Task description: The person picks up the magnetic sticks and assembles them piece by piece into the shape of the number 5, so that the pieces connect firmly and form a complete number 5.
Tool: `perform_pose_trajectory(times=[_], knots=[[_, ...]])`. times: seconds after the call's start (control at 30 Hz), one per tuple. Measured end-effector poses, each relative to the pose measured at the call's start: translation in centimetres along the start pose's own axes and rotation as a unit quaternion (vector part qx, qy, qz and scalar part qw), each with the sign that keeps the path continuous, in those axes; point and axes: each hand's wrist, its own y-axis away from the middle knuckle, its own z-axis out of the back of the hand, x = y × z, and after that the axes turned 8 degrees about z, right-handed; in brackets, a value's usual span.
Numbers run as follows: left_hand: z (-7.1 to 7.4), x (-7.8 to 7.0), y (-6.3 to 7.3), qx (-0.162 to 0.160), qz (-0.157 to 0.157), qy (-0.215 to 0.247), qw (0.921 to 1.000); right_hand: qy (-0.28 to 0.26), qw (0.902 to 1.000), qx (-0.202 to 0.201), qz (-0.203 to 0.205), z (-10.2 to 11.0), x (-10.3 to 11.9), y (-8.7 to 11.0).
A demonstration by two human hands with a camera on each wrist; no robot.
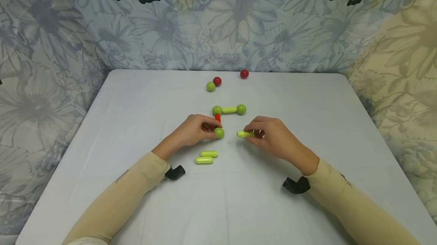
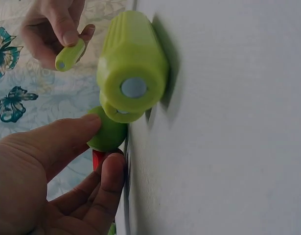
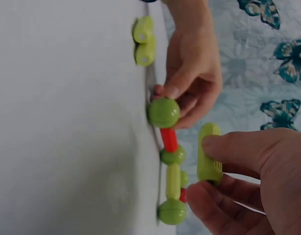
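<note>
My left hand pinches a green ball at the near end of a red rod. That rod runs back to a second green ball, from which a yellow-green rod reaches right to a third green ball. These joined pieces lie on the table. To the right, my right hand holds a loose yellow-green rod between thumb and fingers, apart from the ball. In the left wrist view, a pale round disc shows in the end of a nearby rod.
Two yellow-green rods lie side by side near my left wrist. Farther back are a loose green ball, a red ball close against it, and another red ball near the table's far edge. A flowered wall stands behind.
</note>
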Motion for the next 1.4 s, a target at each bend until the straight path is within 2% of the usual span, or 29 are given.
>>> perform_pose_trajectory(times=[0.33, 0.5, 0.87, 1.17, 1.4], knots=[[0.8, 0.5, -0.3, -0.008, 0.009, -0.002, 0.9999, -0.005, 1.0000, -0.002, 0.006, 0.2, -1.1, -3.2], [0.9, 0.6, -0.5, -0.007, 0.007, 0.011, 0.9999, -0.014, 0.9999, -0.001, -0.001, -0.3, -1.5, -4.2], [0.8, 0.8, -0.8, -0.011, 0.002, 0.022, 0.9997, -0.014, 0.9996, 0.016, -0.016, -1.7, -2.2, -4.7], [0.9, 0.9, -0.9, -0.014, 0.004, 0.024, 0.9996, -0.029, 0.9985, 0.044, -0.017, -2.6, -2.8, -4.9], [0.8, 0.8, -0.9, -0.017, 0.002, 0.024, 0.9996, -0.037, 0.9982, 0.047, -0.007, -3.2, -2.9, -4.8]])
